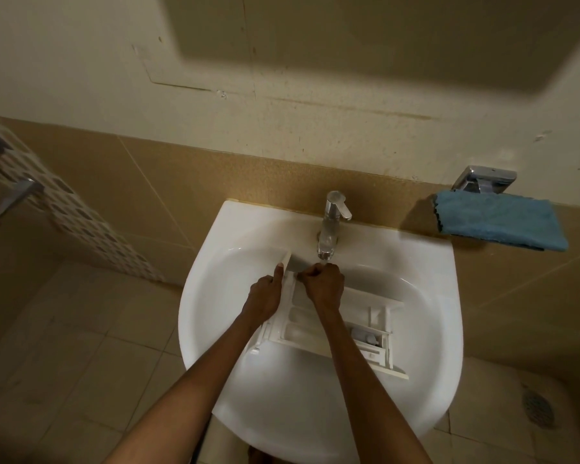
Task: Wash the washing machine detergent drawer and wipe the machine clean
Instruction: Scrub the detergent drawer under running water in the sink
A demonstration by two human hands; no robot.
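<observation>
My left hand grips the front panel of the white plastic compartmented detergent drawer, with the thumb laid straight along the panel. My right hand sits knuckles-up, fingers curled on the drawer's far end; I cannot tell whether they clasp it. The drawer lies slantwise inside the white ceramic sink basin, compartments facing up. The chrome single-lever tap stands at the basin's back rim, its spout directly above the right hand. A folded blue terry cloth lies right of the basin, against the wall.
</observation>
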